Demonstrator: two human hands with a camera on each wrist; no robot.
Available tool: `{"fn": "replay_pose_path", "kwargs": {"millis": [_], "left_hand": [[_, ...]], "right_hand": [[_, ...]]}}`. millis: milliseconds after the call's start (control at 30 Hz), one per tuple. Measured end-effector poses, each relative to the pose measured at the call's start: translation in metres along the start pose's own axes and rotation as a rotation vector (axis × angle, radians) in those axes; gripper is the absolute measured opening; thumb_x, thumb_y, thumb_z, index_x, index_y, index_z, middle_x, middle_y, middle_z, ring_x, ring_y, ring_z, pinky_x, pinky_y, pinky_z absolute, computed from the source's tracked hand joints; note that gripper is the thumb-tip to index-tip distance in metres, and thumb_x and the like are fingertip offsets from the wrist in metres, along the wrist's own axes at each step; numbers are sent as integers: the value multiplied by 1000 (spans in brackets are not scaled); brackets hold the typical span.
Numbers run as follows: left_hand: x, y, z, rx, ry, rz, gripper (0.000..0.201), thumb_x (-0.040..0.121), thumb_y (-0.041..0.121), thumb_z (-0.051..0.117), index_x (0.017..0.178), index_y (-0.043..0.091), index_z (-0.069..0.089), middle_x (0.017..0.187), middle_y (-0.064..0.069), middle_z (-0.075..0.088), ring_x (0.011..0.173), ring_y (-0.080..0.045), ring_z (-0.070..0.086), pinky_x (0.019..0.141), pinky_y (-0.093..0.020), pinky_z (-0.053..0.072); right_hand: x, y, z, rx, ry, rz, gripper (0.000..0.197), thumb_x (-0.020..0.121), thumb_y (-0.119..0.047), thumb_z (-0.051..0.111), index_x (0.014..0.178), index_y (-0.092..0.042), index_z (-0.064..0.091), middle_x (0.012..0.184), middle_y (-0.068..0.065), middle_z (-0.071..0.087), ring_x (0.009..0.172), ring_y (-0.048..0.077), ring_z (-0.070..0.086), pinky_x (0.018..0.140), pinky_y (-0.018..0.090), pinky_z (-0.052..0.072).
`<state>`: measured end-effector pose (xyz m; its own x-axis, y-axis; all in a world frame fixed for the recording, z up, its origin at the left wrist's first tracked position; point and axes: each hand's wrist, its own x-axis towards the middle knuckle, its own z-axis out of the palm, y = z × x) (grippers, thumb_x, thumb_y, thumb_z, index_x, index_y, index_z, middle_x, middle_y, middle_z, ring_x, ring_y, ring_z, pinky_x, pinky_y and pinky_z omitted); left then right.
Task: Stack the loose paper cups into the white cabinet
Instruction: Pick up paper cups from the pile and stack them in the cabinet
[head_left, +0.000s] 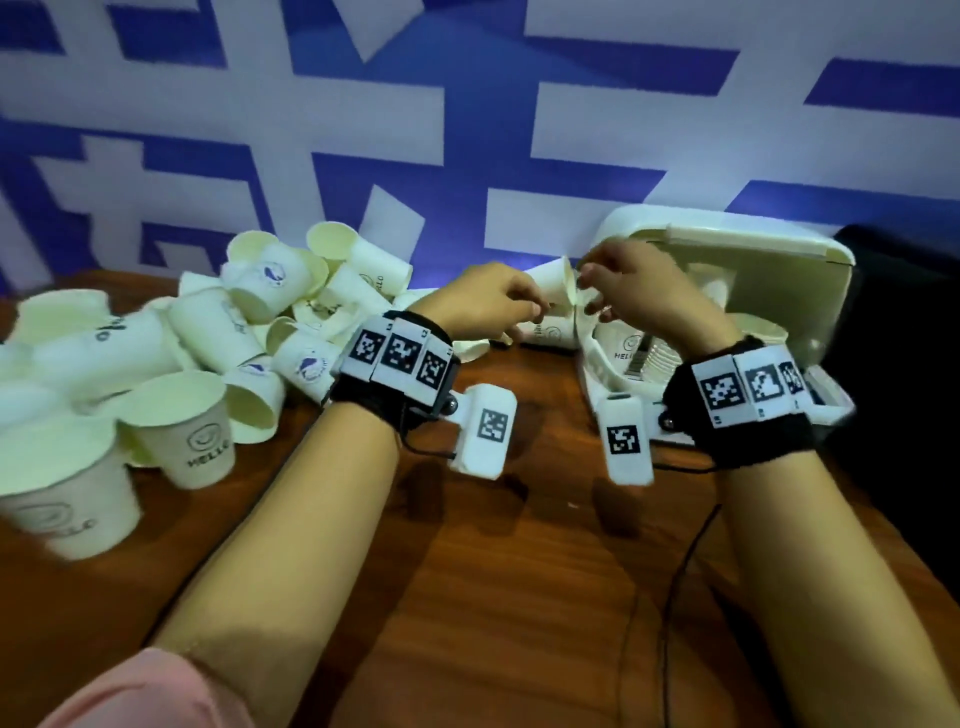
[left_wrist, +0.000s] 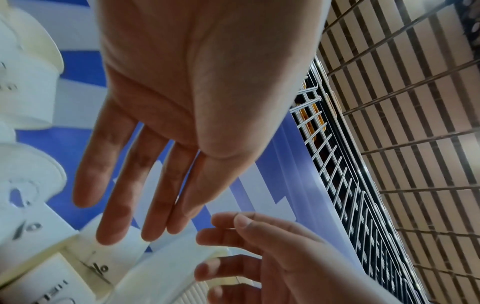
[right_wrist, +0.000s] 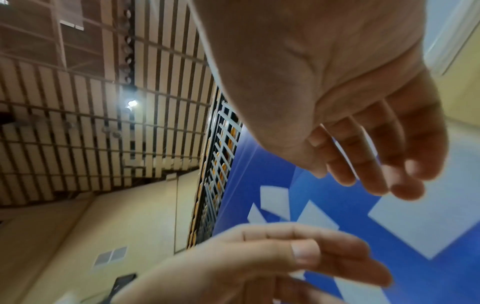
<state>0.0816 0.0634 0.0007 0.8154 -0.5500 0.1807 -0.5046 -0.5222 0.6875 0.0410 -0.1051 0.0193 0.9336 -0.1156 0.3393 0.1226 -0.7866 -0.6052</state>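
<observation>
White loose cups lie heaped on the left of the wooden desk, most tipped on their sides and a few upright near the front edge, some printed "HELLO".

Just right of the heap, the left hand reaches forward above the desk with the back of the hand up. The left wrist view shows its fingers straight and slightly spread, so the hand is open wide. Their tips lie along the side of a single paper cup, without closing round it.

That paper cup hangs sideways in the air between the two hands, above the back of the desk, its mouth turned toward the right.

The right hand meets it from the right with the wrist raised. Its thumb and forefinger pinch the rim and the other fingers are loosely curled below.

Behind and to the right of this hand stands the white cabinet, close to the blue-and-white wall, with its front open. Inside it are nested cups in a ribbed stack, with another "HELLO" cup to their left.
</observation>
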Motion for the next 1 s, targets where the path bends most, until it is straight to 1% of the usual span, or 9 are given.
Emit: {"fn": "replay_pose_path", "kwargs": {"millis": [67, 200, 267, 367, 467, 533, 667, 867, 1000], "left_hand": [[-20, -9, -14, 8, 13, -24, 19, 95, 16, 53, 108, 16, 67, 107, 0, 71, 87, -17, 72, 76, -24, 54], [-59, -16, -46, 4, 57, -38, 19, 96, 18, 52, 108, 18, 67, 108, 2, 69, 89, -14, 71, 87, -36, 55], [-79, -16, -63, 15, 90, -28, 19, 96, 19, 52, 109, 18, 67, 108, 3, 68, 89, -13, 70, 87, -34, 55], [-107, -13, -86, 37, 152, -15, 20, 96, 21, 53, 111, 18, 67, 104, 8, 68, 90, -9, 69, 85, -29, 55], [-135, -15, -106, 61, 216, -29, 21, 96, 24, 54, 112, 20, 66, 105, 8, 68, 94, -7, 67, 84, -28, 55], [-154, -20, -121, 87, 259, -57, 20, 96, 27, 54, 112, 24, 67, 107, 9, 67, 96, -5, 64, 87, -29, 54], [-191, -35, -144, 153, 328, -134, 24, 96, 31, 53, 116, 26, 65, 116, 10, 64, 106, -7, 58, 96, -31, 47], [-235, -66, -174, 180, 390, -279, 25, 97, 29, 52, 119, 24, 63, 111, 9, 60, 101, -8, 55, 78, -21, 42], [-239, -97, -190, 135, 420, -410, 30, 95, 29, 55, 123, 19, 59, 122, 0, 60, 108, -15, 53, 85, -29, 40]], "right_hand": [[-7, -16, 19, -43, -12, -77, 17, 98, -17, 48, 108, -10, 61, 100, 11, 70, 81, 26, 69, 79, 46, 55], [-21, -42, 52, -26, -110, -190, 13, 98, -22, 51, 106, -17, 61, 103, 0, 68, 82, 17, 67, 81, 38, 53], [-26, -57, 66, 12, -165, -207, 13, 98, -23, 51, 105, -17, 60, 101, -1, 69, 78, 12, 68, 77, 38, 55], [-29, -81, 85, 74, -210, -224, 15, 98, -24, 52, 107, -16, 60, 99, 0, 70, 83, 17, 68, 81, 40, 55], [-31, -105, 101, 190, -263, -217, 14, 99, -20, 50, 108, -12, 59, 101, 0, 68, 75, 12, 66, 66, 24, 54], [-33, -119, 112, 259, -302, -193, 15, 100, -19, 50, 108, -10, 58, 102, 3, 67, 74, 12, 66, 59, 18, 49], [-37, -141, 132, 331, -352, -162, 20, 99, -19, 51, 111, -6, 59, 103, 5, 67, 82, 16, 66, 65, 24, 51], [-49, -171, 156, 306, -388, -174, 21, 97, -22, 53, 111, -7, 58, 112, 11, 65, 86, 14, 63, 73, 28, 53], [-53, -193, 168, 295, -432, -149, 24, 97, -23, 55, 114, -7, 54, 117, 16, 62, 93, 20, 58, 79, 31, 50]]}}
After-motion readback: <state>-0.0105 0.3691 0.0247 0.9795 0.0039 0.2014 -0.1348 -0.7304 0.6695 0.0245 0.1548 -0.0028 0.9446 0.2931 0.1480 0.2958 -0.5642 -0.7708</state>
